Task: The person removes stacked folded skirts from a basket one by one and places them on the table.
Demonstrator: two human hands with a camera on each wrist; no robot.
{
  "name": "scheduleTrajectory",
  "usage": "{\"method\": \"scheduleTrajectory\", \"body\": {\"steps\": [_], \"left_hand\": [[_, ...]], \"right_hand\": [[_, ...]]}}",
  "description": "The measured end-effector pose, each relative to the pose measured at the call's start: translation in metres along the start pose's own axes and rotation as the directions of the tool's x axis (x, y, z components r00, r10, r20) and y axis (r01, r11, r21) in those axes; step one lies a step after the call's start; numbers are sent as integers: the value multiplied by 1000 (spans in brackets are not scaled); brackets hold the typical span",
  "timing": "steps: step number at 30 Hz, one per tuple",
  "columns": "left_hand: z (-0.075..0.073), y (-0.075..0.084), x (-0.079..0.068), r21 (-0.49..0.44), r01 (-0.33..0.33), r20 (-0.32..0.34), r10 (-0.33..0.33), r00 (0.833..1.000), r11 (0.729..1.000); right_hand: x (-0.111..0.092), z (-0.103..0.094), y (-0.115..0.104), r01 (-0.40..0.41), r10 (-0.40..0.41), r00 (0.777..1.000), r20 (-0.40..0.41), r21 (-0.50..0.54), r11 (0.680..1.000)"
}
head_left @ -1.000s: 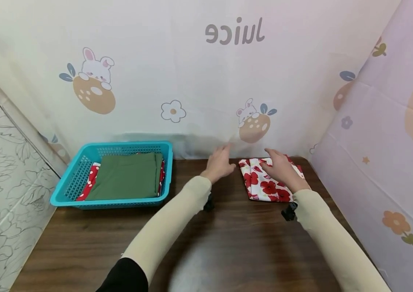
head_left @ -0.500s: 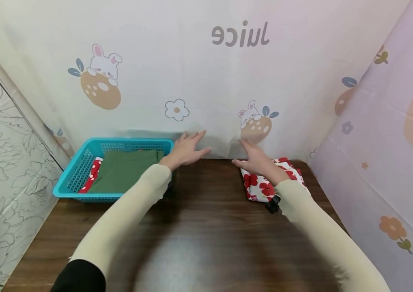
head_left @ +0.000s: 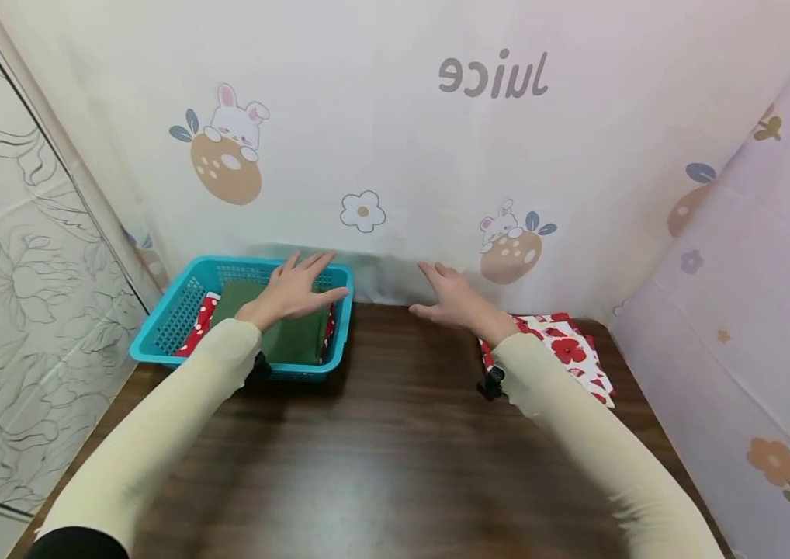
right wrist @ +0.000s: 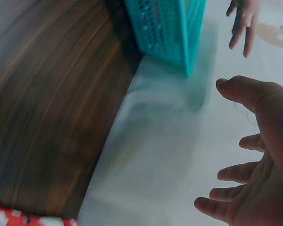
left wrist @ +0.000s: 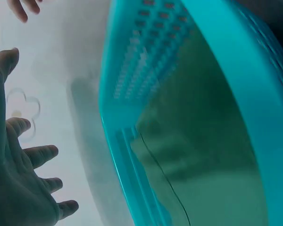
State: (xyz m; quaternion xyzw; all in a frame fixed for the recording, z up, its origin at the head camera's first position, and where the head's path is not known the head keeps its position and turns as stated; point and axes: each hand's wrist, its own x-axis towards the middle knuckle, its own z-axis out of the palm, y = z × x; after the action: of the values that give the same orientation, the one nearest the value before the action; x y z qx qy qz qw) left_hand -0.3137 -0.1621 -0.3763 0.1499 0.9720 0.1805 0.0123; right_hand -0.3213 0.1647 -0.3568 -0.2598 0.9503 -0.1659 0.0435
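My left hand (head_left: 292, 291) hovers over the turquoise plastic basket (head_left: 348, 310), fingers spread and holding nothing. Inside the basket lies a folded green cloth (head_left: 297, 341), with a red, white-dotted cloth (head_left: 199, 326) showing at its left side. My right hand (head_left: 458, 299), also with spread fingers and no contact, is in the air between the basket and a folded white cloth with red flowers (head_left: 569, 349). The right forearm partly hides that flowered cloth. In the left wrist view the green cloth (left wrist: 203, 122) fills the basket's inside.
The dark wooden table (head_left: 367, 450) runs back to a printed wall curtain (head_left: 395, 140). A second printed curtain (head_left: 737, 295) borders the right, and a flower-patterned panel (head_left: 25, 272) the left.
Both hands have moved left: the left from beside the basket to above it, the right away from over the flowered cloth. The head view has shifted slightly. Cloths and basket stay in place.
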Motion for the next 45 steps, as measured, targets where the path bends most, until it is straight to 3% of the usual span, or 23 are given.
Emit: {"method": "scheduleTrajectory", "body": {"steps": [8,16,22,29,36,45], "left_hand": [[-16,-42,-24,17,63,-12,-62,998,998],[-28,-73,-46,48,126,35,-128,991,991],[-36,-90,-60,53,156,32,-158,987,986],[-31,-111,-70,26,177,0,-177,984,984],[-22,-130,-74,-91,164,-74,-171,982,982],[-4,-144,-77,-126,240,13,-240,971,963]], "right_hand": [[30,15,-32,123,-124,992,-23,-14,992],[56,32,-64,124,-125,992,36,19,992],[69,42,-80,109,-113,993,44,88,990],[78,56,-98,78,-95,992,85,194,978],[86,78,-112,21,-41,998,57,309,951],[89,94,-136,-66,60,998,27,457,887]]}}
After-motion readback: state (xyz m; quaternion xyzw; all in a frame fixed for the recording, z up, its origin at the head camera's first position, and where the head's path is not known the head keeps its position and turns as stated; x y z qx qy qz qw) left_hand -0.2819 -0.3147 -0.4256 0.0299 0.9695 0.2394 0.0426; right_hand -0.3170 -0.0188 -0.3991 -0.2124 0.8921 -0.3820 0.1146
